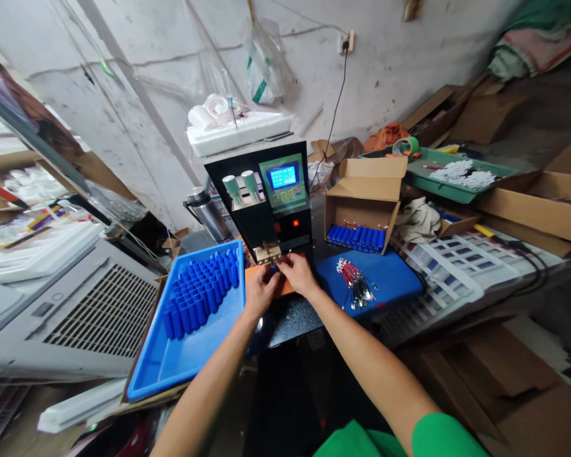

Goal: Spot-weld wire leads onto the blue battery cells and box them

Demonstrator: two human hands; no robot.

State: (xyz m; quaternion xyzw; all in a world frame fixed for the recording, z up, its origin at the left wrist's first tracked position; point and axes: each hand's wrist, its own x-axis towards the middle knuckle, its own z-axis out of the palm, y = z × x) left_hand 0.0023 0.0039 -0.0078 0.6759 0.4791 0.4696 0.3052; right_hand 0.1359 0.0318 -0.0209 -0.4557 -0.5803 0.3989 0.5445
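At the front of a black spot-welding machine with a lit screen, both my hands work close together under its electrodes. My left hand is closed around a blue battery cell, mostly hidden by the fingers. My right hand pinches right beside it; what lies between its fingertips is too small to make out. An orange plate lies beneath the hands. To the left, a blue tray holds rows of upright blue battery cells. On a blue pad to the right lies a bunch of red and black wire leads.
An open cardboard box with blue cells stands right of the machine. Behind the tray is a steel flask. A green tray with white pieces sits far right. White foam tops the machine. A power cord hangs behind.
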